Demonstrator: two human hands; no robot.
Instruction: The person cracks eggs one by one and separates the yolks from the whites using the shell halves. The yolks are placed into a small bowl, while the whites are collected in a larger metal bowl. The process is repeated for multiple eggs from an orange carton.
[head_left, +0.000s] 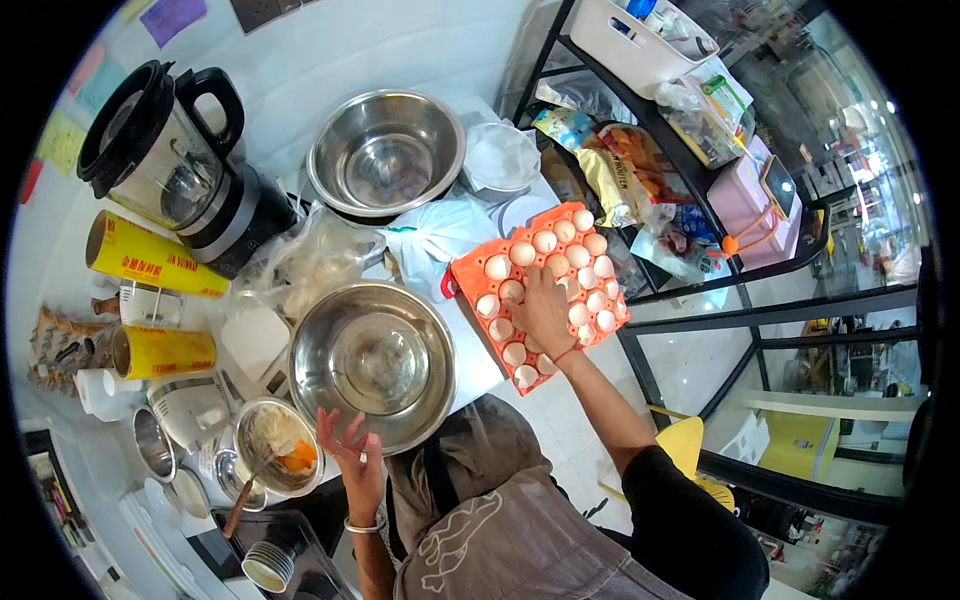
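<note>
My right hand (541, 311) reaches down onto an orange egg tray (480, 259) holding several rows of brown and pale eggs (577, 256). Its fingers touch the eggs around them, and the palm hides some of the tray; whether they grip an egg is unclear. My left hand (352, 457) is raised palm up with fingers apart and nothing in it, near the front rim of a large steel bowl (442, 367). To its left, a smaller steel bowl (315, 480) contains orange yolk (298, 456), a pale mixture (268, 427) and a whisk with a wooden handle (238, 510).
Behind stand another large steel bowl (322, 150) and a blender (165, 165). Plastic bags (442, 232) lie between the bowls. Yellow cling-wrap rolls (154, 255) and a hand mixer (189, 411) crowd the left side. A black-framed shelf (637, 105) with packets rises beyond the tray.
</note>
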